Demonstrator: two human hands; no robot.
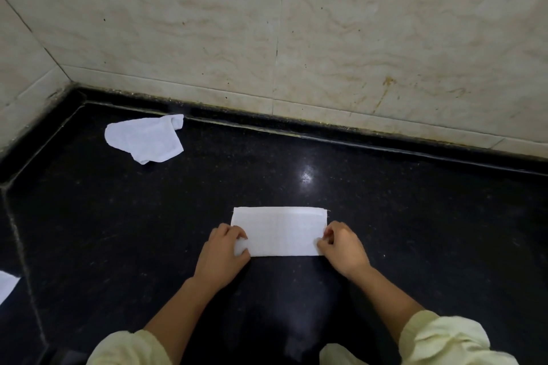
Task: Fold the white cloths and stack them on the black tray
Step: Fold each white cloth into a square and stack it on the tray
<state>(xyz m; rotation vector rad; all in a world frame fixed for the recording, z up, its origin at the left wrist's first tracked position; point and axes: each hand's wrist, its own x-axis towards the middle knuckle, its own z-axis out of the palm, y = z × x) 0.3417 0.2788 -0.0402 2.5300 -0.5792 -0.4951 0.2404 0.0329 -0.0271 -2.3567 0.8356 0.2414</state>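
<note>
A white cloth point(280, 230), folded into a flat rectangle, lies on the black stone counter point(415, 216) in front of me. My left hand point(222, 252) pinches its near left corner. My right hand point(341, 246) pinches its near right corner. A second white cloth point(145, 139) lies crumpled at the far left, close to the wall. At the left edge of the view a white corner of another cloth point(7, 284) shows. No black tray is in view.
Beige marble-look wall tiles point(355, 38) rise behind the counter and along its left side, forming a corner at the far left. A seam point(20, 261) runs through the counter on the left. Pale yellow sleeves point(439, 341) cover my forearms.
</note>
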